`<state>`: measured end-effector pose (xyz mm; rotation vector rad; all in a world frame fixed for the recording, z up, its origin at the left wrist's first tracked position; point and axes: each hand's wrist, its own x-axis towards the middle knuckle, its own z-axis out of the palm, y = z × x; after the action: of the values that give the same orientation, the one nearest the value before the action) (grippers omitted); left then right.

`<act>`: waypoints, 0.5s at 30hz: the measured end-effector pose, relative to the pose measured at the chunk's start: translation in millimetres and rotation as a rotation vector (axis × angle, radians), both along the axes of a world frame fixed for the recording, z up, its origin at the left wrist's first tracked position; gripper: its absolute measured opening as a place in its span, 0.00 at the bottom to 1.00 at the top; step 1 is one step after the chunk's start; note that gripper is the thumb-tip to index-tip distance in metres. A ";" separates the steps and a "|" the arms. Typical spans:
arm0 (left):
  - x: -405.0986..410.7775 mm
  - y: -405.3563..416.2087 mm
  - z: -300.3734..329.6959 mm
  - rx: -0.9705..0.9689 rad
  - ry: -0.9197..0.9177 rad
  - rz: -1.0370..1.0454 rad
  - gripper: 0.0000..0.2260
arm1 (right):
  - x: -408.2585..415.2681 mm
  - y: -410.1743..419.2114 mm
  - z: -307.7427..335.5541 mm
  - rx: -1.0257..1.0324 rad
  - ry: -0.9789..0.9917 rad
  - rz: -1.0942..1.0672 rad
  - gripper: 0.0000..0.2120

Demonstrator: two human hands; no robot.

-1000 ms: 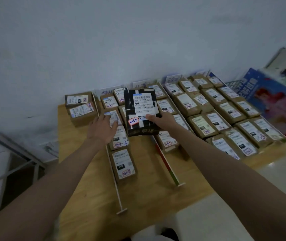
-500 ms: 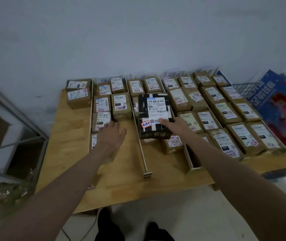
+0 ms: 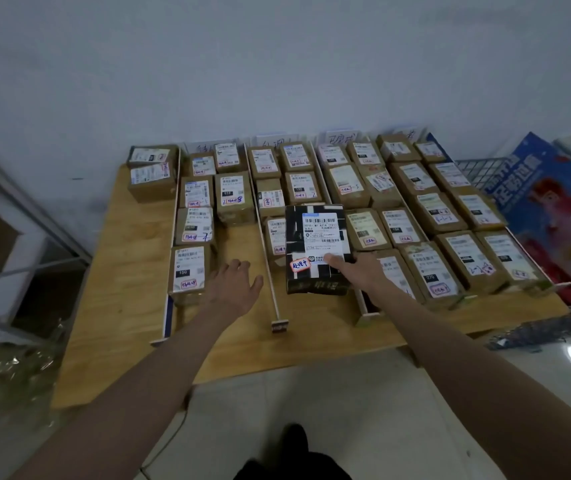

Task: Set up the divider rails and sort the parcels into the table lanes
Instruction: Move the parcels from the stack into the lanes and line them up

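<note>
A black parcel [image 3: 317,249] with a white shipping label sits in a middle lane of the wooden table [image 3: 121,271]. My right hand [image 3: 357,270] holds its near right corner, thumb on the label. My left hand [image 3: 234,289] hovers open and flat over the bare lane to the left, holding nothing. Thin white divider rails [image 3: 270,271] run front to back and split the table into lanes. Several brown cardboard parcels [image 3: 234,195] with labels fill the lanes. A brown parcel [image 3: 188,270] lies just left of my left hand.
A white wall stands behind the table. A metal frame [image 3: 17,209] is at the left. A wire basket holding a blue and red printed box [image 3: 551,209] is at the right. Tiled floor and my dark shoe [image 3: 294,441] are below the table's front edge.
The black parcel has come down toward the near part of its lane under my right hand. My left hand has drifted right, off the brown parcel, to above bare table.
</note>
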<state>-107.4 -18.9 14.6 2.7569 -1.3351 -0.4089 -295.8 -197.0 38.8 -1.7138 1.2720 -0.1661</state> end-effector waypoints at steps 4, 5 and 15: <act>-25.3 8.1 -18.6 0.032 0.032 -0.012 0.24 | -21.3 16.8 -14.9 0.017 0.061 0.029 0.24; -31.5 10.0 -23.0 0.040 0.037 -0.025 0.24 | -26.3 20.4 -19.0 0.020 0.069 0.039 0.25; -61.4 12.1 -64.5 0.080 0.077 -0.095 0.20 | -45.8 29.8 -44.4 0.109 0.103 0.177 0.23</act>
<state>-168.8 -6.8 -50.0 2.7166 -1.4658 -0.5805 -341.6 -167.2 -5.6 -1.7486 1.1737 0.0957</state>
